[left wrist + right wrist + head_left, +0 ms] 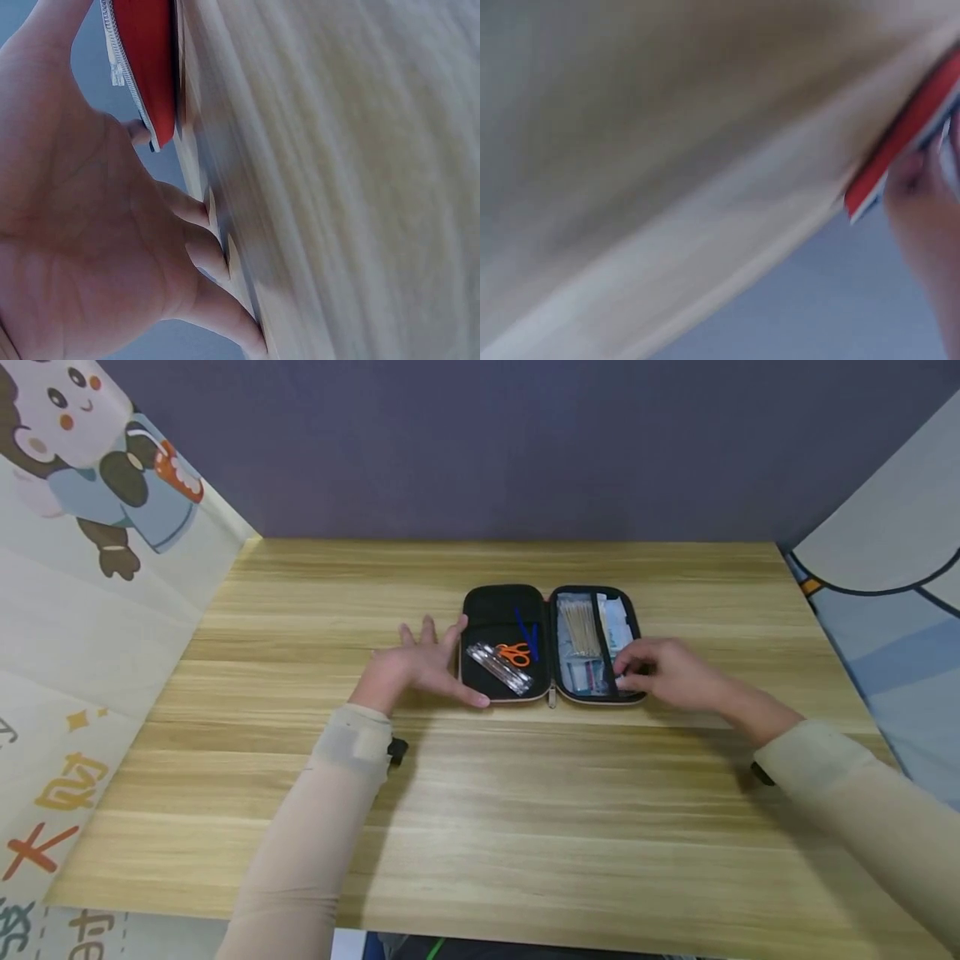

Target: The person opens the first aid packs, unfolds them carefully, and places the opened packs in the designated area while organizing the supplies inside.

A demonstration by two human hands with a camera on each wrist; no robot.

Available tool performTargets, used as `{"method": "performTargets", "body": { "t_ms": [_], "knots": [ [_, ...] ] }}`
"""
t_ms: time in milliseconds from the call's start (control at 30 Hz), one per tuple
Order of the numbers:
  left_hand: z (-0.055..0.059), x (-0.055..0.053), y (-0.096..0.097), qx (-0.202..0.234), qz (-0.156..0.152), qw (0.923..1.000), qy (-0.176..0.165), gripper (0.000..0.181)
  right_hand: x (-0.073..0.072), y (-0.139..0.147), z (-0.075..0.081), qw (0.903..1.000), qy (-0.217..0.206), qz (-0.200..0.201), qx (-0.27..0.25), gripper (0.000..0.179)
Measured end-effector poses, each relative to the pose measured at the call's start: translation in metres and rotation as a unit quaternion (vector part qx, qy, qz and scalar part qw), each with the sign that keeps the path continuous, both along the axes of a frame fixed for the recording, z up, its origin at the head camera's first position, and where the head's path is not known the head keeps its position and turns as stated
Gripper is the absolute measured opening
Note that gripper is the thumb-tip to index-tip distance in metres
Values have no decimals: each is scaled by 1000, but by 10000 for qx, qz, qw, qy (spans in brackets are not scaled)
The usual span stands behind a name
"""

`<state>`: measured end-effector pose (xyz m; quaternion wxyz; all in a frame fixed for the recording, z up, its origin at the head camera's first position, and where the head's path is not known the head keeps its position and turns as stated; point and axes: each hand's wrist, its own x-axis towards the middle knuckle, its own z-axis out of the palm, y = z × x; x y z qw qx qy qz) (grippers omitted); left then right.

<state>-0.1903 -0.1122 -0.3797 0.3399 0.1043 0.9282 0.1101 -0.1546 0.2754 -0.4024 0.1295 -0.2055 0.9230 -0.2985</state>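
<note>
An unzipped first-aid case (501, 603) lies spread flat, black inside and red outside. My left hand (423, 668) is at its left edge, fingers spread, thumb along the front rim. In the left wrist view, fingertips reach down to the wood beside the red shell (146, 67). My right hand (675, 672) is at the front right corner of the other half, with thumb and forefinger curled together around a small white packet (620, 679), mostly hidden. Cotton swabs (580, 628) and white packets (615, 622) sit under a black strap (602, 639). The right wrist view is blurred.
In the case's left half are orange-handled scissors (514, 653), a clear-wrapped bundle (498, 669) and blue tweezers-like strips (527, 635). The wooden table (480, 810) meets a dark wall (480, 452) behind and printed panels (112, 610) at the sides.
</note>
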Motion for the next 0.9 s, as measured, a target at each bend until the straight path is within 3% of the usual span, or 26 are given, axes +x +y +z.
{"method": "performTargets", "body": {
  "t_ms": [167,333,467,567,700,900],
  "knots": [
    [0,0,1,-31,-8,10000,-34,149,-1,7,3,9998,-105,184,45,19],
    [0,0,1,-67,-5,10000,-30,149,-5,-3,-2,9976,369,39,591,19],
    [-1,0,-1,-72,5,10000,-44,149,-7,-7,-4,9960,460,428,633,6],
    [-2,-1,-1,-45,17,10000,-56,149,-9,-5,-3,9967,190,727,294,8],
    [-3,-1,-1,-37,17,10000,-28,149,-10,0,-1,9962,-305,798,-159,10],
    [-2,-3,0,-147,-25,9999,-27,150,-11,1,2,9948,-562,834,-128,14]
  ]
}}
